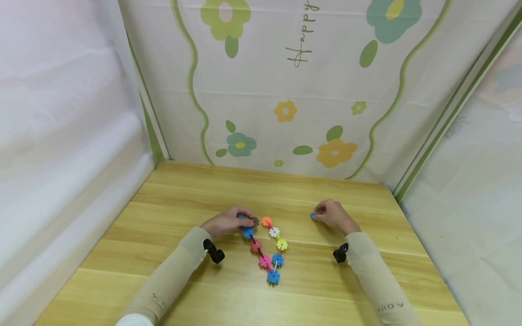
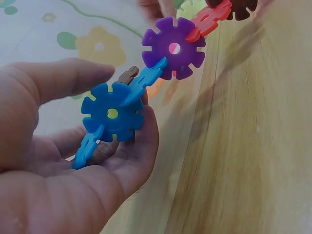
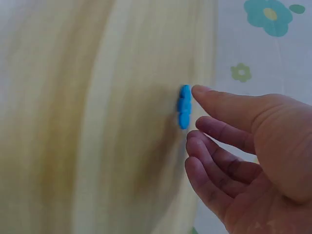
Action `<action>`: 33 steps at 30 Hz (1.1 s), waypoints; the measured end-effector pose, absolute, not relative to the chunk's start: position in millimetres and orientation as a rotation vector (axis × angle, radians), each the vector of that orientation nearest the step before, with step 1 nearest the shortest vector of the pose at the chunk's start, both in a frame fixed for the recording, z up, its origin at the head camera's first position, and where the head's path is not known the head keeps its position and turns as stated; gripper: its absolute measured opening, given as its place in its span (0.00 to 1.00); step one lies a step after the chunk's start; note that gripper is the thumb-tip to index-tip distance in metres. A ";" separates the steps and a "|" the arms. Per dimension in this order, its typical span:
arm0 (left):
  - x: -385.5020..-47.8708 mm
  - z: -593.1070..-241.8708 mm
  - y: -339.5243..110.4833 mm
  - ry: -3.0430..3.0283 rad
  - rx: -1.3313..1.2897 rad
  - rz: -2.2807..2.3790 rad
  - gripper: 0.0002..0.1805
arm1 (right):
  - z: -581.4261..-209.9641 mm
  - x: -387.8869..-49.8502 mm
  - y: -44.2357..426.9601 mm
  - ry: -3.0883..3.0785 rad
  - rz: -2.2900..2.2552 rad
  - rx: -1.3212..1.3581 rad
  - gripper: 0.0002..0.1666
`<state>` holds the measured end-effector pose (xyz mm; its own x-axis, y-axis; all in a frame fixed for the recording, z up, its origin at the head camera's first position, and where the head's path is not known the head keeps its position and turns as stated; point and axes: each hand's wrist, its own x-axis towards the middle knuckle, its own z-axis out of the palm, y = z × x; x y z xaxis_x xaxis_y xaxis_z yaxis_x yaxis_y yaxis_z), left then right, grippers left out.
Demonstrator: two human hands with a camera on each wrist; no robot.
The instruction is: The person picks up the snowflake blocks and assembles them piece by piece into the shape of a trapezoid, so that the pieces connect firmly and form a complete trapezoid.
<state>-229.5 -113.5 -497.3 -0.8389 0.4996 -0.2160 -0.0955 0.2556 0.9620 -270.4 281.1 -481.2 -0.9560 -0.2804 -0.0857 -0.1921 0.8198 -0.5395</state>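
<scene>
Interlocking snowflake discs of several colours form a bent chain on the table; a pink disc (image 1: pixel 264 261) and a yellow disc (image 1: pixel 282 244) are part of it. My left hand (image 1: pixel 230 221) grips the chain's far-left end. Its fingers curl around a blue disc (image 2: pixel 112 113) in the left wrist view, with a purple disc (image 2: pixel 174 48) linked further along. A brown disc (image 1: pixel 255 222) shows by the left fingertips. Off to the right, my right hand (image 1: pixel 332 215) pinches a single blue disc (image 3: pixel 184 107) at its fingertips. That disc appears edge-on in the right wrist view.
The wooden table (image 1: pixel 195 290) runs back to a flower-printed cloth wall (image 1: pixel 253 81). More cloth walls stand at the left and right. An orange disc (image 1: pixel 267 221) ends the chain's other arm, apart from the brown one.
</scene>
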 end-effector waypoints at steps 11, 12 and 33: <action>-226.6 -499.3 -113.4 2.093 0.399 1.607 0.14 | -490.5 -266.9 265.1 2.817 -0.993 -0.455 0.08; -226.7 -499.3 -113.3 2.101 0.399 1.606 0.14 | -489.2 -266.3 259.4 2.801 -1.033 -0.486 0.08; -230.6 -498.6 -112.2 2.114 0.387 1.622 0.15 | -482.4 -247.0 147.7 2.573 -1.201 -1.031 0.07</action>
<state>-230.6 -112.2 -498.6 -0.8613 0.4764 -0.1764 -0.0471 0.2709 0.9614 -247.0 147.7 -482.4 -0.7607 -0.6270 0.1676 -0.5311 0.4530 -0.7160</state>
